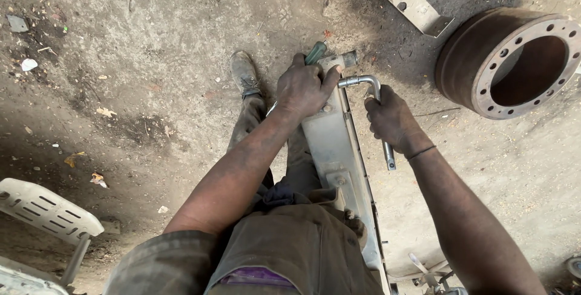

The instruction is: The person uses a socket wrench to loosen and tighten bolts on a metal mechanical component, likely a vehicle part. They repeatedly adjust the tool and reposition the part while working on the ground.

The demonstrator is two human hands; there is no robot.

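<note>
The left hand (304, 89) grips a green screwdriver (315, 52) and presses on the long metal part (338, 150) standing by the leg. The right hand (390, 119) squeezes a bent wrench (370, 89). The part looks heavy, stiff and sharp-edged; hold its top end.

Left hand (304, 88) steadies radiator (339, 150); right hand (390, 118) grips wrench (372, 98).

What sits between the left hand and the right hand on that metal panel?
In the head view, the bent end of the L-shaped wrench spans the gap between the left hand and right hand, above the metal panel.
</note>
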